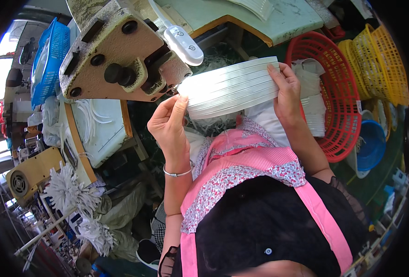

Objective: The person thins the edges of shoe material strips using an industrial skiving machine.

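A white ribbed band, curved and pleated lengthwise, is stretched between my hands above my lap. My left hand pinches its left end between thumb and fingers, close under the head of a sewing machine. At the other end, my right hand grips the band's upper corner, thumb on top and fingers behind. A white control pad or lamp with buttons hangs from the machine just above the band. Whether the band's left end touches the machine is hard to make out.
To the right stands a red plastic basket holding white pieces. Beyond it are yellow baskets and a blue basin. White strips lie on the left tabletop. A blue basket and white bundles are farther left.
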Motion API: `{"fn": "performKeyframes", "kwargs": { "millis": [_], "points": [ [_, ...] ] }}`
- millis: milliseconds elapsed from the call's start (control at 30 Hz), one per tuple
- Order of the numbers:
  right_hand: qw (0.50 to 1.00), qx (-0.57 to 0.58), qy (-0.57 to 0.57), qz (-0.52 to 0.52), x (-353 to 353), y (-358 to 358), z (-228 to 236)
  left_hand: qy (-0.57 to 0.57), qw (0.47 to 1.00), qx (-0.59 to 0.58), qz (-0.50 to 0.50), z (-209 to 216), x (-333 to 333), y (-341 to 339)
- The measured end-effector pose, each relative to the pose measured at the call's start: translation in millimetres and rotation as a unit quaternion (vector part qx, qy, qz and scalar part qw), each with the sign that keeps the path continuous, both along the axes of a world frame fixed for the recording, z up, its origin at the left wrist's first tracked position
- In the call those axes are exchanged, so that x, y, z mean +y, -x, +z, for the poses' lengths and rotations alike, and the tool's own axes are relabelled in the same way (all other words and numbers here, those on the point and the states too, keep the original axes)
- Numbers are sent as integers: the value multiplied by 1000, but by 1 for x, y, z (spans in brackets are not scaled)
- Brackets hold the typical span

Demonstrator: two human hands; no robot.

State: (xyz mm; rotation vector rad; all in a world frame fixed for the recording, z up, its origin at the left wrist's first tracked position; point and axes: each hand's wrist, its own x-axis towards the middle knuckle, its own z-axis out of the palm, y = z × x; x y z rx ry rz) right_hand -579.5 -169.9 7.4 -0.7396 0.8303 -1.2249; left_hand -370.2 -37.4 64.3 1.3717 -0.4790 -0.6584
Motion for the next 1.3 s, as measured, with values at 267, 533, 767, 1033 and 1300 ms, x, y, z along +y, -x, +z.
{"fn": "performKeyframes", "kwargs": {
  "millis": [267,533,767,1033,1300],
  "points": [
    [999,9,8,33,8,5,-11,3,1000,-6,1,1,2,-1],
    [970,85,-58,219,51,36,-48,-15,997,-70,-1,2,4,-3],
    [960,62,-81,262,70,32,-62,-42,986,-159,29,3,1,-7],
    [946,85,-36,311,78,33,-64,-65,985,-156,30,6,3,-16],
    [940,65,-19,333,88,31,-59,-87,982,-165,21,11,2,-20]
  ]
}}
